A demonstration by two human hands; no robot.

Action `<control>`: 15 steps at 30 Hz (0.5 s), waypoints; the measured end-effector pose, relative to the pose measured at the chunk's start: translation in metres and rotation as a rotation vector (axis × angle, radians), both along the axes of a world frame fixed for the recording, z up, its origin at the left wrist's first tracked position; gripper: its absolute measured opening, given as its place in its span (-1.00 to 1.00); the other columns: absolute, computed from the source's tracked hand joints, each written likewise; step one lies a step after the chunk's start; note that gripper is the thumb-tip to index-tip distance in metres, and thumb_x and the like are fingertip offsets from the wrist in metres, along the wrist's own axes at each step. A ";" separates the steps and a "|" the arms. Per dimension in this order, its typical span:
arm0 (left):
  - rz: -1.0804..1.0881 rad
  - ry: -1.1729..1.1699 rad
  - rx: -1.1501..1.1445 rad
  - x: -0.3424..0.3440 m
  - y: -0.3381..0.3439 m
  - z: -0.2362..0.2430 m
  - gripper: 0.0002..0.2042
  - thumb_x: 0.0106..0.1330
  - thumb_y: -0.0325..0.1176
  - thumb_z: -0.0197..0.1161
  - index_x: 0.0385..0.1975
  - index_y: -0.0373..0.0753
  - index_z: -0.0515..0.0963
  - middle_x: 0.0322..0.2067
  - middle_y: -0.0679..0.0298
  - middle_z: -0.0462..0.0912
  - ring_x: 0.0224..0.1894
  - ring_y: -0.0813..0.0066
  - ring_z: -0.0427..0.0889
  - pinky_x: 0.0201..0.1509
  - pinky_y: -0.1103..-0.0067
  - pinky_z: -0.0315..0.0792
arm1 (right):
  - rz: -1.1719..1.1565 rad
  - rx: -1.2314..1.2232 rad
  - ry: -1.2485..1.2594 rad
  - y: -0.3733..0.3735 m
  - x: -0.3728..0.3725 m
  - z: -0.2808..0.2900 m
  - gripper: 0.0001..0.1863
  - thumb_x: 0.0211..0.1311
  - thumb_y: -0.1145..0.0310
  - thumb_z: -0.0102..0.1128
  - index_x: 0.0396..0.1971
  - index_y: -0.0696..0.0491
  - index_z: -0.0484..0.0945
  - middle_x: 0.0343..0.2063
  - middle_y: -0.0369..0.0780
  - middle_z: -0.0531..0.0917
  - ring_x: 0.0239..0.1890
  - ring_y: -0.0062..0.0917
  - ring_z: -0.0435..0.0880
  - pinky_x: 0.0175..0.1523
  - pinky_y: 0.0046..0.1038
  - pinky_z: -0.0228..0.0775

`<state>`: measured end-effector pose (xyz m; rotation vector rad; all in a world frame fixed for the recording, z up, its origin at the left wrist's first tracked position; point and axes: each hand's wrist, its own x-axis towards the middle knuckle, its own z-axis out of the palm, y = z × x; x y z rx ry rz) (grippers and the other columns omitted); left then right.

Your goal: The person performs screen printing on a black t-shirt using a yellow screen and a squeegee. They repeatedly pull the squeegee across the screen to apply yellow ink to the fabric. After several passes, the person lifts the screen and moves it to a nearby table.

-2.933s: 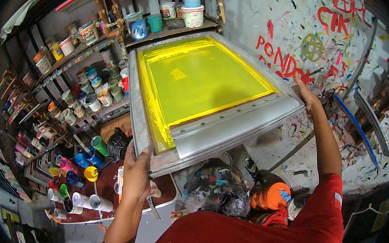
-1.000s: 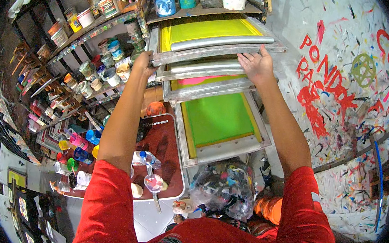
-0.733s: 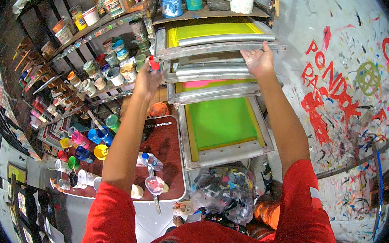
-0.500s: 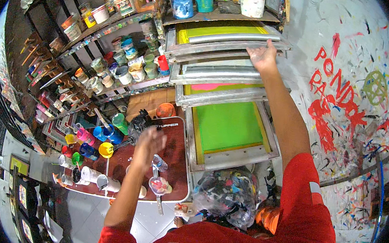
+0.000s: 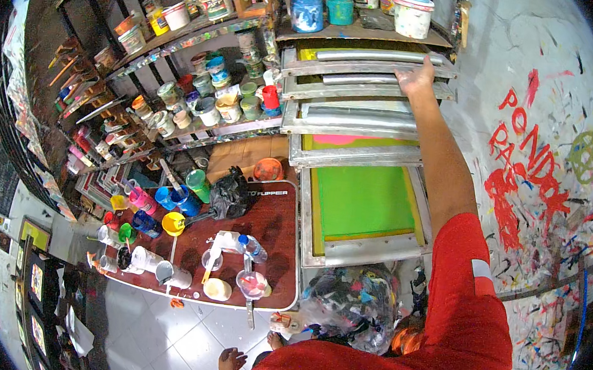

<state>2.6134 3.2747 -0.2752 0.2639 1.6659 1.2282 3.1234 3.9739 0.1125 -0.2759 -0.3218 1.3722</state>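
A stack of silk-screen frames [image 5: 358,128] with pale, worn borders sits in a rack ahead of me. My right hand [image 5: 417,79] is reached far out to the right end of the upper frames, its fingers on the front border of a screen frame [image 5: 363,71] with yellow mesh; part of the grip is hidden. Just under that frame, a silver bar of the frame below shows through a gap. Lowest in the rack, a screen frame with a green panel [image 5: 365,201] slopes toward me. My left hand [image 5: 230,364] hangs low over the tiled floor, empty, with fingers loosely apart.
On the left stands a dark red table [image 5: 271,229] with cups, a bottle and a black plastic bag [image 5: 231,192]. Shelves of paint tubs [image 5: 208,110] line the back left. Paint buckets [image 5: 411,17] stand above the rack. A clear bag of scraps [image 5: 350,302] lies below it.
My left hand has dropped from over the table to low near my body. My right hand has closed onto the upper frames, and a gap shows between the top two. The view has shifted left.
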 end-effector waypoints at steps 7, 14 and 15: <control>-0.110 0.104 -0.064 -0.067 -0.117 -0.085 -0.68 0.43 -0.23 0.12 0.07 -0.24 0.38 -0.20 0.06 0.59 -0.19 0.18 0.63 -0.19 0.34 0.60 | -0.053 0.067 -0.052 0.001 -0.013 0.005 -0.07 0.42 -0.13 -0.17 0.45 0.06 -0.45 0.49 -0.17 -0.41 0.52 -0.17 -0.24 0.50 0.06 -0.25; 0.107 0.030 -0.230 -0.057 -0.128 -0.076 -0.68 0.38 -0.23 0.19 -0.01 -0.30 0.41 -0.30 0.10 0.62 -0.32 0.28 0.66 -0.34 0.42 0.59 | -0.055 0.036 -0.068 0.016 -0.009 0.002 0.02 0.37 -0.21 -0.14 0.43 0.05 -0.54 0.47 -0.15 -0.51 0.52 -0.18 -0.37 0.51 -0.02 -0.25; 0.105 0.026 -0.229 -0.055 -0.127 -0.077 -0.68 0.37 -0.23 0.20 -0.02 -0.30 0.41 -0.31 0.11 0.62 -0.34 0.29 0.66 -0.36 0.43 0.58 | -0.057 0.035 -0.071 0.021 -0.003 0.002 0.05 0.36 -0.22 -0.12 0.42 0.08 -0.58 0.47 -0.15 -0.52 0.52 -0.18 -0.39 0.51 -0.03 -0.26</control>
